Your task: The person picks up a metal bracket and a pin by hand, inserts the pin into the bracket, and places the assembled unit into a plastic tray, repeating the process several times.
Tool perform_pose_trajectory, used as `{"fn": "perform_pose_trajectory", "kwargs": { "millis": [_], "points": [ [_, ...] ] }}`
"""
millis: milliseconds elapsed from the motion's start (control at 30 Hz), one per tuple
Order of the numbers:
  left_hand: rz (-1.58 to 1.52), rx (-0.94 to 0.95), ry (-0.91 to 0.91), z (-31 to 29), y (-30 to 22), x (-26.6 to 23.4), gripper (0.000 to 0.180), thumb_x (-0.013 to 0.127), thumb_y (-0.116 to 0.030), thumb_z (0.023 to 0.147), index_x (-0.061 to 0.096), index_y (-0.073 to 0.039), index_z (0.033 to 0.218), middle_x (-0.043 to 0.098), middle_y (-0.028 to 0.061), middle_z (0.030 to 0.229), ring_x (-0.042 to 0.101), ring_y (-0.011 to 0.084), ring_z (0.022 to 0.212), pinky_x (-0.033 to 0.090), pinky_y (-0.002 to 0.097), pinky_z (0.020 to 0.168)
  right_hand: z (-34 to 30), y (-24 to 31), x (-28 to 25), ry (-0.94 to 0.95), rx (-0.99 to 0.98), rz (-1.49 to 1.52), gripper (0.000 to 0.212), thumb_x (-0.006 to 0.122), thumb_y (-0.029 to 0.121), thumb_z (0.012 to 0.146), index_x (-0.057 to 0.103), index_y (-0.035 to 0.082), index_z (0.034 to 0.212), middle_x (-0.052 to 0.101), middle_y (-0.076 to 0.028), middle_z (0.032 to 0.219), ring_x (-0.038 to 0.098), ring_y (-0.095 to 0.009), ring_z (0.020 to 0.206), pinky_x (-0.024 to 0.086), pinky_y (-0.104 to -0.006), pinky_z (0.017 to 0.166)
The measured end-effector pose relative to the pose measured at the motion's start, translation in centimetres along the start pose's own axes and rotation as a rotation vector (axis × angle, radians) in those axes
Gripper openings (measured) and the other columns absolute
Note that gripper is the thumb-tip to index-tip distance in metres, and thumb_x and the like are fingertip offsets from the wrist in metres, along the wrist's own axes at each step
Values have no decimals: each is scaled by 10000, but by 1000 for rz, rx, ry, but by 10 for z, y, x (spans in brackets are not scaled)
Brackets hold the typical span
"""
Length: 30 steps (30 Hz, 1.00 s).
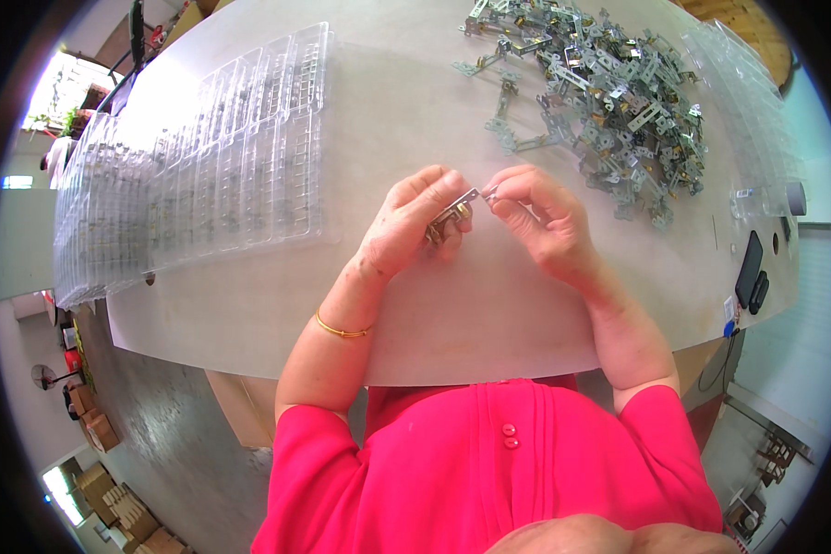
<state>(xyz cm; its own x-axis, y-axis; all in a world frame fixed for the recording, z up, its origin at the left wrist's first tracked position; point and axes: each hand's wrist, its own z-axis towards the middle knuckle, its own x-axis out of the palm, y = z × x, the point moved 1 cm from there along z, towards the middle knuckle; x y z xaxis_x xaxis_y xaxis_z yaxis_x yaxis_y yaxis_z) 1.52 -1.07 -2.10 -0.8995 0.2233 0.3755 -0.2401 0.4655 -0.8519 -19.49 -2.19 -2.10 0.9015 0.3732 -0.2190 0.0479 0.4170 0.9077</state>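
My left hand [425, 214] is closed around a small metal bracket [454, 209] with brassy parts on its underside. Thumb and fingers press it from both sides, and its slim silver end points to the right. At that end my right hand [543, 214] pinches with thumb and forefinger on a small metal piece [489, 195]; whether it is separate from the bracket I cannot tell. Beyond my right hand lies a heap of loose metal brackets [609, 102], grey and brass, tangled together, with a few strays at its left side.
Stacked clear plastic trays [249, 152] filled with rows of small metal parts cover the left side of the table [489, 323]. Other clear trays [743, 92] stand at the far right. Near the right edge lie a dark phone-like object [750, 268] and a clear bottle [766, 200] with a grey cap.
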Motion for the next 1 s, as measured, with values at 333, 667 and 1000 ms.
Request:
{"fn": "perform_pose_trajectory", "kwargs": {
  "millis": [333,667,1000],
  "points": [
    [-72,475,57,8,12,2,363,514,-188,1053,535,9,1357,590,193,1358,551,275,1300,483,433,1042,1,-11,-5,-308,360,663,122,592,139,1031,644,30,1053,659,-53,1065,643,-128,956,583,-351,898],
    [-128,434,45,12,19,-9,245,521,-257,1072,615,-32,1094,687,93,1053,638,176,978,515,332,859,-3,-12,7,-217,265,259,98,635,144,1014,632,50,1042,641,1,902,590,-62,780,513,-238,726],
    [186,207,-47,2,9,4,284,550,-305,1058,584,-49,938,586,10,738,511,84,595,405,229,543,-6,9,11,-133,305,95,80,652,133,1005,635,58,1027,485,78,675,422,-15,613,357,-216,537]
  ]
}}
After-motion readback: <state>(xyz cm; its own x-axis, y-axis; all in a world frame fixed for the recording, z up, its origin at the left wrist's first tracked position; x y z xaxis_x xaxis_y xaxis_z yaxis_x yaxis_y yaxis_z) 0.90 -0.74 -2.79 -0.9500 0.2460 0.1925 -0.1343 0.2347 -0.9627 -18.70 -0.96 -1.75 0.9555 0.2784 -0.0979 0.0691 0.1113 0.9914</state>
